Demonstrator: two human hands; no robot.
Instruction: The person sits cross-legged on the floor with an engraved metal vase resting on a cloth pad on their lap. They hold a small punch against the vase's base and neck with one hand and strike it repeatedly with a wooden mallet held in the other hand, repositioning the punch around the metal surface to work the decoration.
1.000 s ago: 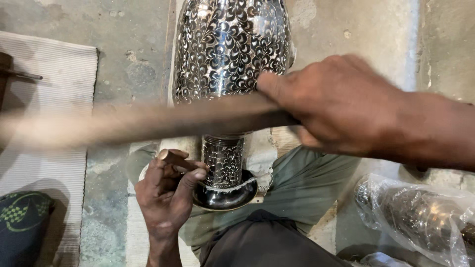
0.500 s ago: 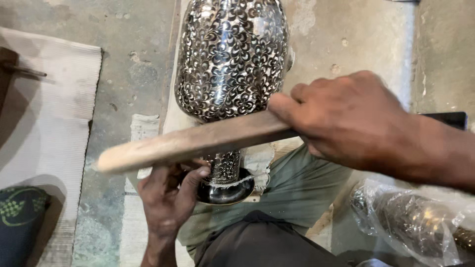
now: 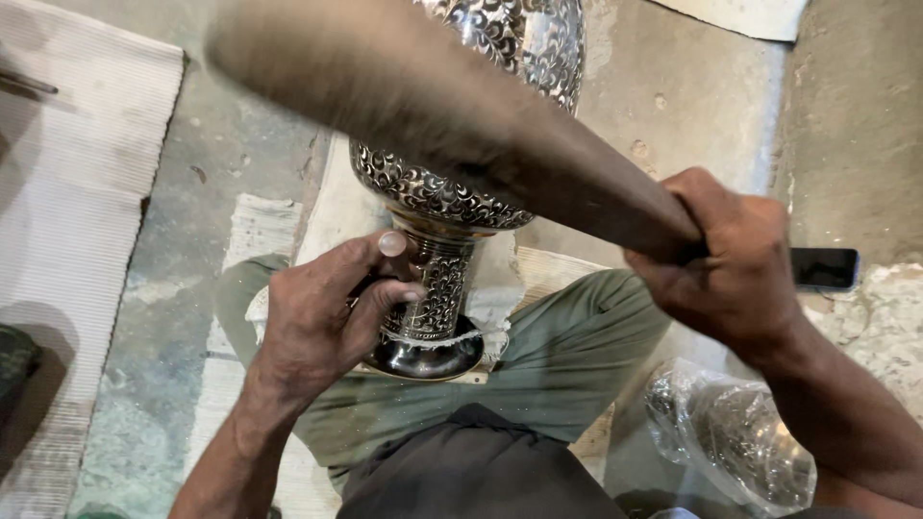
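Observation:
A large engraved metal vase (image 3: 524,48) with a black and silver leaf pattern lies tilted over my lap, its narrow neck and flared mouth (image 3: 428,351) pointing toward me. My left hand (image 3: 322,312) grips the neck, thumb and fingers pinched against it; a small tool may be under the fingers, I cannot tell. My right hand (image 3: 731,269) is closed on the end of a thick wooden stick (image 3: 433,106). The stick is raised and motion-blurred, crossing in front of the vase's belly toward the upper left.
A dark phone (image 3: 824,269) lies on the concrete floor at the right. A plastic-wrapped metal piece (image 3: 731,437) sits at the lower right beside my leg. A ribbed white mat (image 3: 67,192) covers the floor at the left. Pale boards lie under the vase.
The wooden stick has swung from lying level across the vase up to the upper left. My right hand shifted right and down. My left hand stays on the neck.

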